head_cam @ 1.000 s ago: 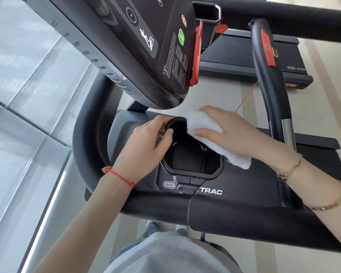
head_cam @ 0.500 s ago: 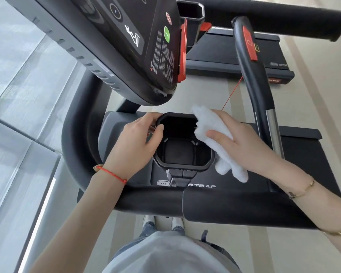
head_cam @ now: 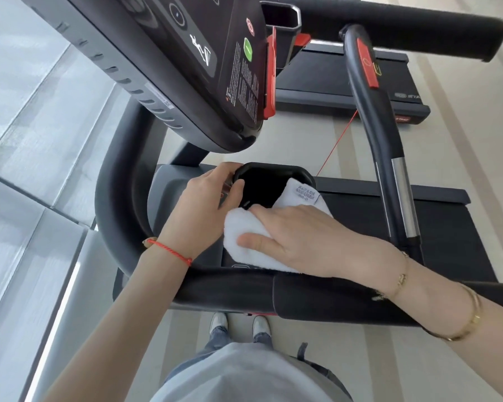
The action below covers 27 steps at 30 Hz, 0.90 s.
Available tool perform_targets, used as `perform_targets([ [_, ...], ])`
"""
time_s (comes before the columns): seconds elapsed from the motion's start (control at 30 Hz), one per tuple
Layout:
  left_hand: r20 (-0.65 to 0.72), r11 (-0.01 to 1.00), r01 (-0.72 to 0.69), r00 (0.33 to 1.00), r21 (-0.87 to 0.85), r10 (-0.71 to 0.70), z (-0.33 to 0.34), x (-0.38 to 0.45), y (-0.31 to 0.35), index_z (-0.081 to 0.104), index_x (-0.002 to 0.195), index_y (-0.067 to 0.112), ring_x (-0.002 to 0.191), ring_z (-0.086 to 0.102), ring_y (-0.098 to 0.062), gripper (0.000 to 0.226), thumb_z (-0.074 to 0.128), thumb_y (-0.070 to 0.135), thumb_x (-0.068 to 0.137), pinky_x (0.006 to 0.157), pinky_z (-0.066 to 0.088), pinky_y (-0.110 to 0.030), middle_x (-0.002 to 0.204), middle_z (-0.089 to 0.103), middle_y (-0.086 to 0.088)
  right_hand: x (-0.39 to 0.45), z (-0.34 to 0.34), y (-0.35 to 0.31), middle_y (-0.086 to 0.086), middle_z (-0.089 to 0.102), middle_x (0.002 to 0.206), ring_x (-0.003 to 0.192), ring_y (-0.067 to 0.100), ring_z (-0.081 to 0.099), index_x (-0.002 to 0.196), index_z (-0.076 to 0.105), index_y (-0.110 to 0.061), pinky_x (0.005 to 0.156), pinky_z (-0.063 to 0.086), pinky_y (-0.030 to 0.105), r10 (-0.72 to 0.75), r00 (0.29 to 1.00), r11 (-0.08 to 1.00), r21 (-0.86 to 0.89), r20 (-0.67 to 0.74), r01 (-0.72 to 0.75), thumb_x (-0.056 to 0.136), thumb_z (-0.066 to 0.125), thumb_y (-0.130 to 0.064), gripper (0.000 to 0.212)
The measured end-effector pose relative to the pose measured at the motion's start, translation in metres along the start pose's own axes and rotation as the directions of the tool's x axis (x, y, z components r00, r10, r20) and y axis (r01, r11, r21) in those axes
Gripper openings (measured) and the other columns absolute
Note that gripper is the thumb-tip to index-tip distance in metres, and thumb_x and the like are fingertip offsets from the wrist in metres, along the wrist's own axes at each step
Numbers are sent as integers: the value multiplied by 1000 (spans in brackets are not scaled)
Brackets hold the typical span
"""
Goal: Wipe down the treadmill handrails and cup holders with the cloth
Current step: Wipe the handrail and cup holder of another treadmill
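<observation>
A black cup holder (head_cam: 269,172) sits in the treadmill's grey side tray, below the tilted console. My left hand (head_cam: 204,210) grips the holder's left rim, thumb over the edge. My right hand (head_cam: 299,236) presses a white cloth (head_cam: 241,236) flat over the holder's near rim and the panel in front of it; a label on the cloth (head_cam: 305,194) drapes over the right rim. The black padded handrail (head_cam: 317,297) runs across just below both wrists. A second curved handrail (head_cam: 386,146) with a chrome section rises at the right.
The console (head_cam: 215,68) with a red safety clip (head_cam: 269,79) overhangs the cup holder closely. A red cord (head_cam: 337,143) hangs beside it. Another treadmill (head_cam: 346,91) stands beyond. Window panels (head_cam: 26,140) lie left. My shoes (head_cam: 238,326) stand on the floor below.
My right hand has slid the cloth from the holder's right rim down and left across its near edge, now covering the front panel. My left hand stays on the left rim.
</observation>
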<state>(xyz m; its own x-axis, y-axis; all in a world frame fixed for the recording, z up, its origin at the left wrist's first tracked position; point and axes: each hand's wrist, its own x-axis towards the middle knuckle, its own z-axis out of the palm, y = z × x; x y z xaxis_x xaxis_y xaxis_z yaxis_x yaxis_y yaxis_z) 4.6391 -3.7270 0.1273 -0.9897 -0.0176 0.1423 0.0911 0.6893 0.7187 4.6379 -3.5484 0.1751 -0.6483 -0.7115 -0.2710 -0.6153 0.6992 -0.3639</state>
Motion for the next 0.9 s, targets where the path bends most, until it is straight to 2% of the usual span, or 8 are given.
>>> perform_targets([
  [0.13, 7, 1000, -5, 1000, -4, 5, -2, 0, 0, 58, 127, 20, 87, 65, -7, 30, 52, 27, 98, 76, 49, -13, 96, 68, 7, -10, -4, 10, -13, 42, 67, 61, 10, 45, 86, 37, -25, 53, 26, 20, -75, 997, 994, -79, 8, 76, 89, 30, -72, 47],
  [0.2, 16, 1000, 3, 1000, -22, -2, -4, 0, 1, 58, 127, 21, 88, 65, -5, 30, 52, 28, 98, 79, 50, -14, 97, 69, 7, -21, -9, 19, -14, 41, 69, 66, 11, 45, 90, 38, -26, 53, 26, 23, -161, 987, 978, -132, 0, 160, 91, 31, -71, 46],
  [0.3, 19, 999, 21, 1000, -33, -21, -5, -1, 1, 58, 129, 22, 89, 65, -3, 32, 53, 29, 98, 77, 45, -6, 97, 68, 7, -30, -18, 33, -14, 48, 78, 74, 9, 46, 101, 51, -23, 63, 28, 26, -276, 961, 932, -240, 18, 272, 92, 27, -69, 53],
  [0.4, 19, 999, 24, 1000, -29, -24, -6, -2, 4, 57, 130, 23, 89, 65, -4, 34, 52, 30, 98, 80, 49, -13, 96, 68, 8, -32, -20, 39, -9, 56, 85, 81, 14, 53, 106, 56, -20, 71, 36, 27, -275, 961, 918, -288, 35, 273, 92, 21, -70, 62],
  [0.5, 17, 999, 20, 1000, -48, -19, -8, -1, 6, 58, 130, 22, 90, 65, -7, 33, 53, 28, 98, 84, 52, -25, 97, 68, 5, -20, -9, 23, -13, 43, 68, 69, 15, 46, 92, 46, -22, 63, 34, 32, -176, 984, 950, -265, -7, 167, 89, 19, -72, 58],
  [0.7, 92, 988, 55, 995, -142, -42, -15, -1, 4, 59, 132, 21, 77, 58, 11, 34, 43, 26, 103, 72, 38, -3, 76, 62, 30, 0, 21, -23, -11, 31, 56, 50, 14, 32, 78, 38, -26, 49, 17, 32, 187, 948, 967, -120, -257, -223, 83, 16, -75, 54],
  [0.83, 209, 982, 41, 978, -186, -1, -30, 3, 1, 58, 134, 26, 109, 58, 2, 39, 33, 34, 105, 99, 41, -14, 112, 67, 18, 13, 29, -39, -9, 36, 55, 54, 20, 39, 71, 40, -23, 53, 23, 34, 377, 855, 919, 25, -356, -394, 82, 15, -73, 57],
  [0.9, 221, 980, -8, 974, -201, 54, -39, 5, -2, 60, 132, 26, 113, 59, 0, 39, 32, 34, 106, 103, 42, -20, 117, 67, 16, 21, 31, -43, -7, 40, 57, 57, 21, 42, 69, 39, -22, 54, 25, 34, 432, 823, 898, 88, -369, -432, 84, 18, -71, 55],
])
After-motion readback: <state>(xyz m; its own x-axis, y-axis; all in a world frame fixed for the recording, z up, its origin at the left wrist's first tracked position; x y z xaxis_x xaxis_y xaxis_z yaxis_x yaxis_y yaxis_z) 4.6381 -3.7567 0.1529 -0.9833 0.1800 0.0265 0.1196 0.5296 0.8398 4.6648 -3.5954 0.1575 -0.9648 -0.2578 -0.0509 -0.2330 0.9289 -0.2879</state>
